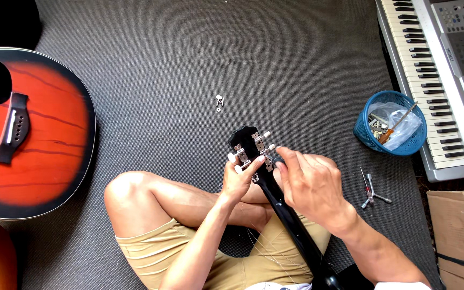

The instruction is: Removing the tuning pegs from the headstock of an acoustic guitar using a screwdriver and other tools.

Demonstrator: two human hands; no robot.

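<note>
A black guitar headstock [247, 140] with silver tuning machines and white knobs points away from me, its black neck [291, 220] running back over my crossed legs. My left hand [241, 178] grips the left side of the headstock, thumb and fingers on the tuners there. My right hand [308, 182] is curled around the right side of the neck just below the headstock, fingertips touching a tuner [268, 160]. Thin loose strings trail down over my shorts.
A red-orange sunburst guitar body [28, 134] lies at the left on the grey carpet [189, 53]. A loose tuner part [219, 102] lies ahead. A blue basket [390, 123] with a screwdriver and bagged parts, small tools [370, 192], a keyboard [436, 80] and cardboard [457, 236] are on the right.
</note>
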